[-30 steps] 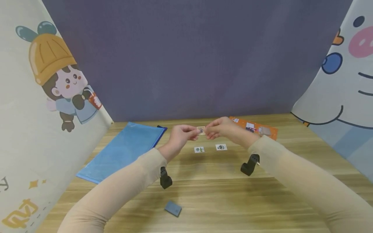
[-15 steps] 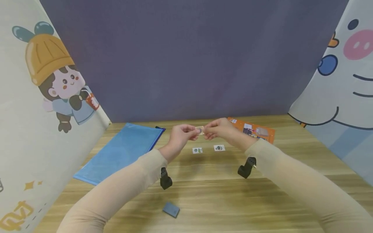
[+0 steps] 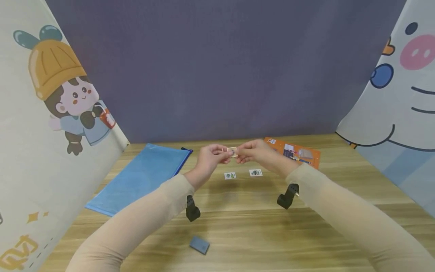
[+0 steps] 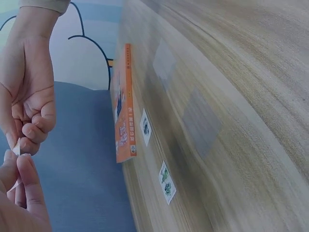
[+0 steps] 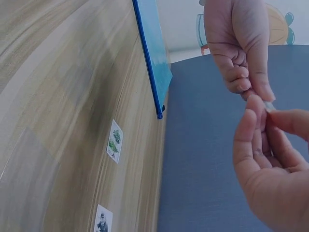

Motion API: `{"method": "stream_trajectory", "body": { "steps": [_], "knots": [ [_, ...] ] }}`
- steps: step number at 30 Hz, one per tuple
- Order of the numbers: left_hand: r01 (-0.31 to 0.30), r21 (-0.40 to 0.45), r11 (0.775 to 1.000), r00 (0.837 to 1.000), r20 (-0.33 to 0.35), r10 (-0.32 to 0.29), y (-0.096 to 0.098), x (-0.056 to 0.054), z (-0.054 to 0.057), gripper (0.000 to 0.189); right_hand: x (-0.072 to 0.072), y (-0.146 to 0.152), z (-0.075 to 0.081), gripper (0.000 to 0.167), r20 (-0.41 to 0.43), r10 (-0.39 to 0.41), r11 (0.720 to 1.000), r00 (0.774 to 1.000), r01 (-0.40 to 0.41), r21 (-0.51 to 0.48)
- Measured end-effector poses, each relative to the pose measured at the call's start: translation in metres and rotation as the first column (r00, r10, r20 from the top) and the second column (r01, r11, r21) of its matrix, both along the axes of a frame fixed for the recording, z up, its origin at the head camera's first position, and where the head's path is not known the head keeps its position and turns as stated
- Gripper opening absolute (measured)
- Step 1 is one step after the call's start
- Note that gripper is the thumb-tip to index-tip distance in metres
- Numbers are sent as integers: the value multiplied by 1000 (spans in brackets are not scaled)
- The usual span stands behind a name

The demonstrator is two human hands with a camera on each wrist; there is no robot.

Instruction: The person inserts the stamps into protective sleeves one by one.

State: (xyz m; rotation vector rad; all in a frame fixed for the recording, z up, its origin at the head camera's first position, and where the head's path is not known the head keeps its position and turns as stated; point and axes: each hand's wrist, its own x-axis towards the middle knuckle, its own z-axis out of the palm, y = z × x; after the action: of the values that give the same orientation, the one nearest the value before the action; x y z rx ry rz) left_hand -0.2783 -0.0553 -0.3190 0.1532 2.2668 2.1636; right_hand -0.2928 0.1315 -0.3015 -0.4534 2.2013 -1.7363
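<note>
A small cream-edged stamp (image 3: 232, 152) is held up between both hands above the far part of the table, its dark picture partly covered by a thumb. My left hand (image 3: 211, 156) pinches its left side between thumb and fingers. On the other side, my right hand (image 3: 256, 153) pinches its right edge. Only a sliver of the stamp (image 4: 17, 147) shows in the left wrist view. Below the hands, a stamp with green trees (image 3: 230, 175) and a stamp with a dark figure (image 3: 256, 172) lie flat, apart from each other.
A blue zip pouch (image 3: 142, 175) lies at the left of the wooden table (image 3: 244, 234). An orange booklet (image 3: 299, 153) sits behind the right hand. Nearer the front is a small grey-blue block (image 3: 199, 244). A dark backdrop (image 3: 217, 68) stands behind the table.
The head view has shifted slightly, so everything appears a little further left. Both hands keep their pinch on the stamp, which has tilted slightly. The stamps on the table have not moved.
</note>
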Motion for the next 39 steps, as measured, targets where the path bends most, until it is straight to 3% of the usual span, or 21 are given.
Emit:
{"method": "stream_trajectory", "body": {
  "steps": [6, 13, 25, 39],
  "knots": [
    [34, 36, 999, 999, 23, -35, -1, 0, 1, 17, 0, 1, -2, 27, -22, 17, 999, 1000, -18, -33],
    [53, 29, 998, 998, 19, -54, -4, 3, 4, 19, 2, 0, -2, 27, -41, -34, 999, 999, 32, -35],
    [53, 22, 998, 998, -21, -52, -10, 9, 4, 18, 1, 2, -6, 27, -67, -95, 995, 993, 95, 3],
    [44, 20, 999, 998, -55, -43, -10, 8, 2, 17, 4, 3, -8, 29, -56, -80, 996, 995, 78, -42]
  ]
}}
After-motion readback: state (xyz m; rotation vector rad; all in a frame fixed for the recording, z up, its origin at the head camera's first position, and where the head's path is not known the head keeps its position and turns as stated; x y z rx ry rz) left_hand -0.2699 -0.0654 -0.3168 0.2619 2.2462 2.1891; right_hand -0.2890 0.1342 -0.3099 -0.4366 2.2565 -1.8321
